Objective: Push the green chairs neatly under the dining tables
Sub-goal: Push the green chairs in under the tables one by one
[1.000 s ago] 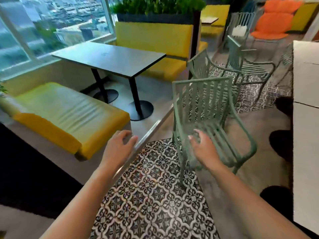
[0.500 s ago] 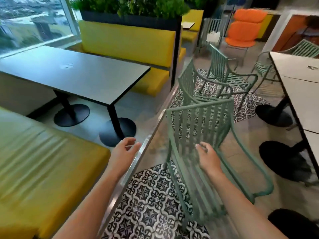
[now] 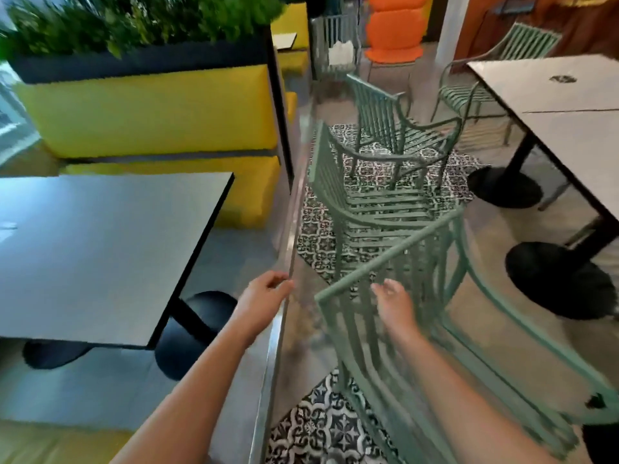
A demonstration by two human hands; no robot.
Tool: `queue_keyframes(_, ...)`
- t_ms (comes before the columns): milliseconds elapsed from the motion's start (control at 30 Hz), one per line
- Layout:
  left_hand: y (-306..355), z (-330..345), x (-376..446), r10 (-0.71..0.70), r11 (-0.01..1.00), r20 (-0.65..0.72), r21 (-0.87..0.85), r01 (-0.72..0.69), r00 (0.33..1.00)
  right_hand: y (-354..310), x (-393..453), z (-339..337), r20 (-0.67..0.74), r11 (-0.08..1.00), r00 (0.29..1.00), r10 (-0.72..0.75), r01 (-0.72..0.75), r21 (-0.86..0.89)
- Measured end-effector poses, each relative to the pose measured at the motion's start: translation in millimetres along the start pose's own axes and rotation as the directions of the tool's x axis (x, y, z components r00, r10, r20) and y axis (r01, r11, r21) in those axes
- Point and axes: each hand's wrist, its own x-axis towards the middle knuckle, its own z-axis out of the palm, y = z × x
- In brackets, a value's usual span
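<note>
The nearest green slatted chair [image 3: 390, 254] stands tilted in front of me, its back toward me. My right hand [image 3: 395, 308] lies against its back slats just under the top rail, fingers spread and not closed; motion blur hides whether it touches. My left hand [image 3: 264, 296] hovers left of the chair, loosely open and holding nothing. A second green chair [image 3: 382, 209] stands just beyond, a third [image 3: 378, 108] farther back. The white dining table [image 3: 576, 135] is to the right, with another green chair [image 3: 529, 41] at its far side.
A grey table [image 3: 100, 246] and yellow bench [image 3: 150, 108] with a planter sit on a raised floor to the left, bounded by a metal step edge [image 3: 288, 229]. Black round table bases [image 3: 556, 279] stand to the right. An orange chair [image 3: 392, 28] is at the back.
My view has moved forward and swung right, bringing the white table into sight. The nearest chair now looks more tilted and closer. Both hands stay at the same places by its back.
</note>
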Motion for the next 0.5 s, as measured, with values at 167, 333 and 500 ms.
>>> queue_keyframes(167,29.3,-1.9,99.8,0.082,0.994,0.138,0.055,-0.090,0.987,-4.6,64.8,23.7,-0.081,0.995,0.992,0.098,-0.094,0.045)
queue_keyframes(333,47.4,7.6,188.5,0.121,0.977,0.285,0.134,-0.165,0.951,-7.3,109.3,52.6,-0.192,0.985,0.967,0.169,-0.159,0.068)
queue_keyframes(500,56.7,27.9,275.3,0.157,0.939,0.471,0.202,-0.279,0.868,-5.2,151.0,101.3,-0.403,0.951,0.861,0.309,-0.275,0.142)
